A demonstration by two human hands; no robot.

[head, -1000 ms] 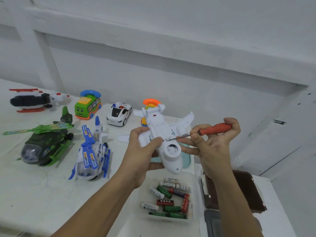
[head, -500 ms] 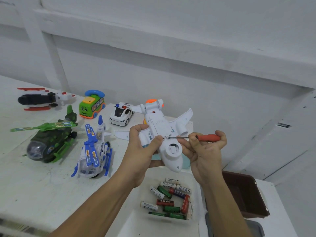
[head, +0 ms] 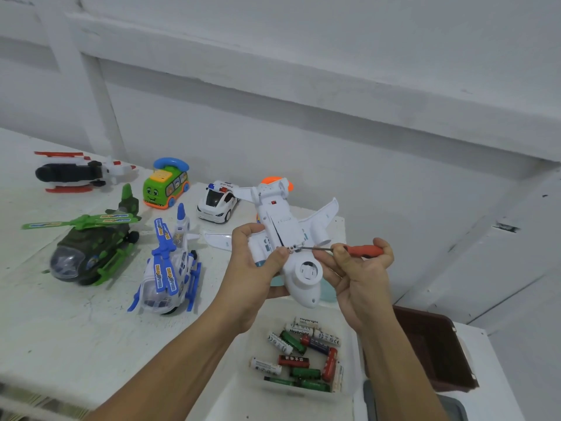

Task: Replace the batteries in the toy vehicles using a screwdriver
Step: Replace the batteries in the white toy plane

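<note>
At the bottom centre of the frame a clear plastic tub (head: 291, 393) holds loose AA batteries (head: 299, 361), green, red and white, lying jumbled. An empty-looking brown tray (head: 431, 354) sits at lower right.

Just above the tub, both hands work in mid-air at frame centre. The left hand (head: 252, 268) grips the white toy airplane (head: 291, 238), which is held belly-up with its nose toward the camera, and the thumb presses near the screw. The right hand (head: 361, 275) pinches a small screwdriver (head: 364, 250) by its orange handle, with the tip set at the edge of the battery cover. A dark seam runs along one side of that cover. I cannot tell whether the screw is loose.

As I judge it, this toy is at the unscrewing step: cover not yet off, no battery swapped.

Further up the bench (head: 60, 329), at left, stand a blue-and-white helicopter (head: 170, 268) and a green helicopter (head: 91, 253). Beyond them, near the wall, are a police car (head: 217, 202), a green bus (head: 166, 186) and a black-and-white toy with red fins (head: 82, 174). Nothing shows whether any of these has been serviced, so most of the job looks to be ahead.
</note>
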